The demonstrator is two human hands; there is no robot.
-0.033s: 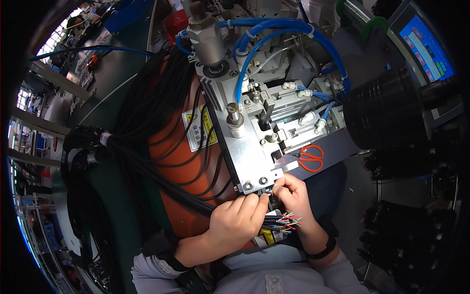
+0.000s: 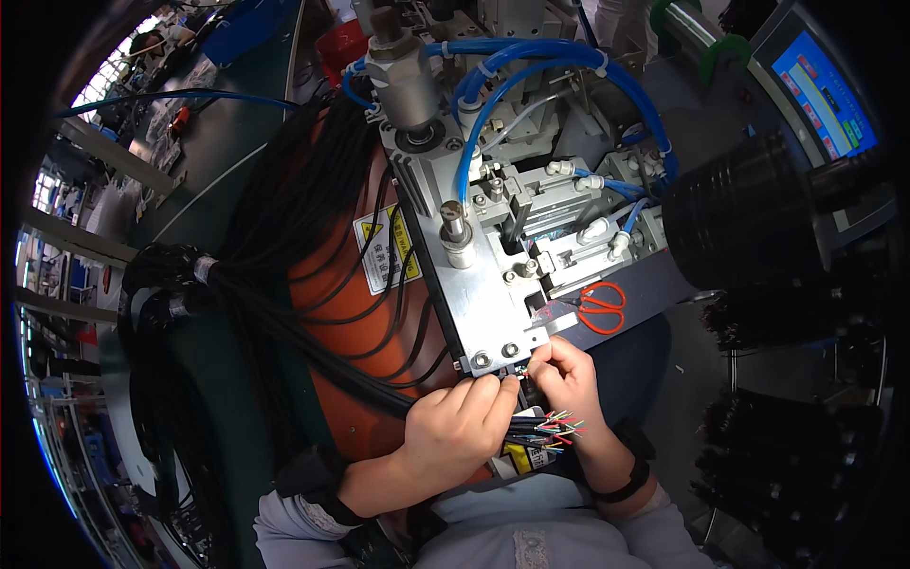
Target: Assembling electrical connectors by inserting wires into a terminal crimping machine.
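My left hand [image 2: 455,427] is closed around a bundle of black cables [image 2: 379,389] whose stripped coloured wire ends [image 2: 557,427] fan out to the right of it. My right hand [image 2: 571,375] pinches one thin wire between its fingertips, right at the lower edge of the machine's grey metal plate [image 2: 474,299]. The two hands touch each other just below the plate's two bolts. A dark band sits on my right wrist.
Red-handled scissors [image 2: 599,305] lie on a dark ledge just above my right hand. Blue air hoses [image 2: 531,57] and a steel cylinder [image 2: 403,76] rise from the machine. A thick black cable bundle [image 2: 237,284] drapes over the orange housing [image 2: 332,284]. A lit screen [image 2: 820,90] stands at the upper right.
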